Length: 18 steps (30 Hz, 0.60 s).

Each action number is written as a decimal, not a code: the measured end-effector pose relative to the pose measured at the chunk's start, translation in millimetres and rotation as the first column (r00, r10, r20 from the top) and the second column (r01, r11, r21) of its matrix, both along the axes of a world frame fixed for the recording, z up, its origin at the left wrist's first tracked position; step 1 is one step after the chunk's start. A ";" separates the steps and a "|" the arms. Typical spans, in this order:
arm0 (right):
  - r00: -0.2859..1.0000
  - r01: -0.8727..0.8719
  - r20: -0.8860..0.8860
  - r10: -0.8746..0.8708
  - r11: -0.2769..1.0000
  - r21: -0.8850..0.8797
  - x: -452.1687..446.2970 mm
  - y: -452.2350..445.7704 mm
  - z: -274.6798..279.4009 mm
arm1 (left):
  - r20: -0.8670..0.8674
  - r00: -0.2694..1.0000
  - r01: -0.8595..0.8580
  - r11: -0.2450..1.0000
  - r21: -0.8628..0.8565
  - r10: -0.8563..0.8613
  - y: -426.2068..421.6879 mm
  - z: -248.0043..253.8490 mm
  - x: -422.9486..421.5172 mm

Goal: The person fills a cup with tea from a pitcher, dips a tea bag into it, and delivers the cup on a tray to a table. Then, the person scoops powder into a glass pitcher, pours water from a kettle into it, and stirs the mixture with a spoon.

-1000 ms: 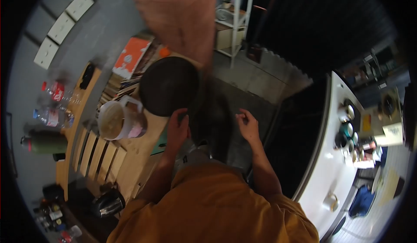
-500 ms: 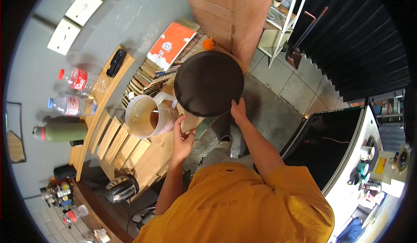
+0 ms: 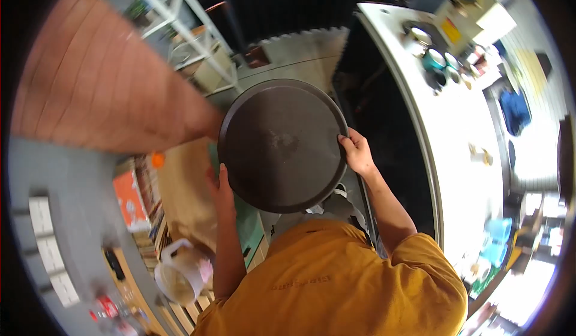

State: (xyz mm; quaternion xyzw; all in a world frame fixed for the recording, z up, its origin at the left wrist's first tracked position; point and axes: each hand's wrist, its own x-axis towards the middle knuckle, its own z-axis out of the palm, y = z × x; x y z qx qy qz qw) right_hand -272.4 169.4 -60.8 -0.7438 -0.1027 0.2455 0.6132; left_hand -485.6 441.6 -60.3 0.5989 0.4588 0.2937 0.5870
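Observation:
A large round dark tray point(image 3: 282, 147), with a low raised rim and a pale scuff near its middle, is held in front of my body. My right hand point(image 3: 359, 153) grips its right edge, thumb on top and the other fingers partly hidden underneath. At the left edge is my left hand point(image 3: 222, 192), one digit against the rim and the others blurred beside it. A translucent plastic jug point(image 3: 180, 273) with a handle stands on the wooden table point(image 3: 187, 186) at lower left, away from both hands.
Left of the tray juts a brick pillar point(image 3: 114, 78). A white counter point(image 3: 462, 150) with cups point(image 3: 433, 60) runs along the right, above a dark front. White shelving point(image 3: 180, 30) stands ahead. Books and an orange-covered notebook point(image 3: 131, 201) line the table's back.
The view has swung right, toward the counter. The tray has come off the table side and over the floor before me. My left hand has left the jug's side for the tray's rim.

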 end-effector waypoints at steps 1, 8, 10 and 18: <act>0.997 0.083 0.009 -0.083 0.995 0.054 -5.1 -25.5 15.4 | -0.053 0.993 0.104 0.993 -0.046 -0.107 -9.5 10.4 21.9; 0.859 0.486 0.143 -0.492 0.871 0.073 -48.1 -197.5 36.5 | 0.050 0.754 0.656 0.748 -0.102 -0.655 -114.4 5.3 134.6; 0.760 0.610 0.129 -0.638 0.767 0.200 -59.5 -222.0 54.4 | 0.054 0.753 0.657 0.754 0.003 -0.656 -161.6 8.5 155.8; 0.629 0.756 0.472 -0.618 0.628 -0.184 -40.0 -357.8 27.2 | 0.006 0.647 0.760 0.644 -0.089 -0.762 -294.1 13.8 216.2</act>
